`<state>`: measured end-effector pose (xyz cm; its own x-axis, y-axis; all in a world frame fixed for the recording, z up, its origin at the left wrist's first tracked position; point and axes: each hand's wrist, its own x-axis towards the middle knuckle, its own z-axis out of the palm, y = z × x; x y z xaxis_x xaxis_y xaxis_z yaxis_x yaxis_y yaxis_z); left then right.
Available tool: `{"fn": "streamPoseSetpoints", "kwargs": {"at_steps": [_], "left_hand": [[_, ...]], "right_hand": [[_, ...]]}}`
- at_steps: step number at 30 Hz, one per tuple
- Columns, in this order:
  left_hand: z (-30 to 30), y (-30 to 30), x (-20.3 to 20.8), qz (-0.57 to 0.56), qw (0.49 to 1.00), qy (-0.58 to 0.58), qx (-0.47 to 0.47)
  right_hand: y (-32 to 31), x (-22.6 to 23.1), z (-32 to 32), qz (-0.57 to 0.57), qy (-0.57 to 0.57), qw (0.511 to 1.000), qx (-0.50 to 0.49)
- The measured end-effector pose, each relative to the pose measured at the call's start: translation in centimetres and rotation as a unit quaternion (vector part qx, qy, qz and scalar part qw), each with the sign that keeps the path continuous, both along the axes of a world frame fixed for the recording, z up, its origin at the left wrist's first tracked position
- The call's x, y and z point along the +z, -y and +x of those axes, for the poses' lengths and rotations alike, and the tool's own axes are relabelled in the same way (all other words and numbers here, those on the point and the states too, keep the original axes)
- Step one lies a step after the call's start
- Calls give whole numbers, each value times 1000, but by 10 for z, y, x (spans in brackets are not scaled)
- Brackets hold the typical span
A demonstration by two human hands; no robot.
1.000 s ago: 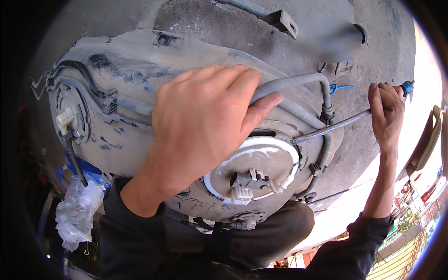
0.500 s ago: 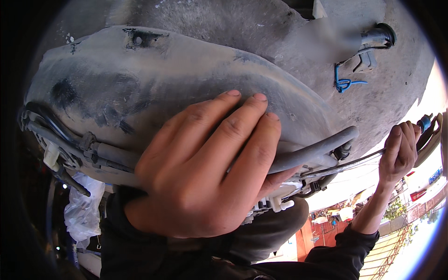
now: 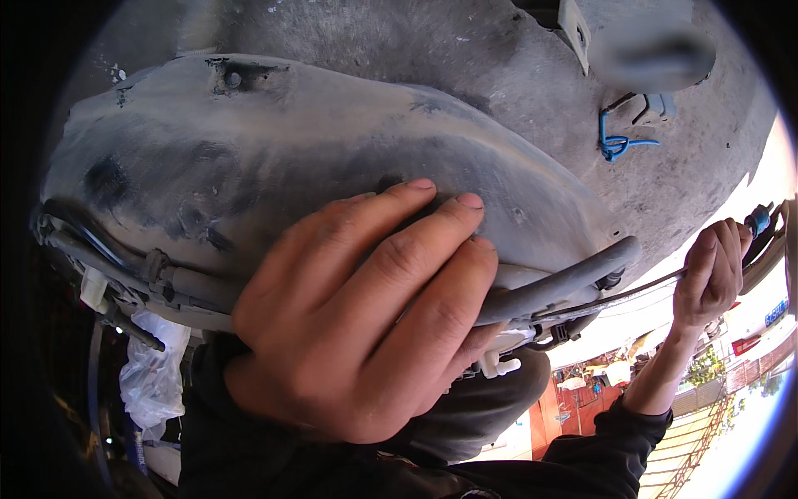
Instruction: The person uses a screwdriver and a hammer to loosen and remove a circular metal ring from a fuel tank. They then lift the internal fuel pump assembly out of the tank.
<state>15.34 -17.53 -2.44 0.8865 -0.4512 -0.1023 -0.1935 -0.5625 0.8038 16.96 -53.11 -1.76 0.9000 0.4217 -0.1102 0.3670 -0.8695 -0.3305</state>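
A translucent plastic bag [image 3: 154, 374] is noted at near left. The dusty grey tank [image 3: 332, 125] extends from left across the centre. The left hand [image 3: 366, 308] lies over its near side, fingers slightly spread, thumb mostly hidden. Just right, a grey pipe [image 3: 565, 280]. Beside it, a thin rod [image 3: 615, 296] runs rightward. Blue wire [image 3: 616, 148] at far right. The right hand [image 3: 713, 270] is closed around the rod, near its blue end.

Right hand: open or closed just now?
Closed. The right hand has its fingers curled around the rod-like tool, whose shaft emerges on one side and blue end on the other.
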Motion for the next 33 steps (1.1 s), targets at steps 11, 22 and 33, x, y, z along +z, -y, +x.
{"fn": "streamPoseSetpoints", "kwargs": {"at_steps": [11, 22, 33], "left_hand": [[4, -3, 5, -49, 997, -41, 37], [23, -11, -2, -99, 982, -158, 22], [19, -10, -8, -123, 984, -126, 30]], "right_hand": [[10, 42, 5, -100, 71, 992, 21], [-62, 79, 39, -133, 129, 968, 167], [-78, 65, 73, -109, 43, 979, 170]]}}
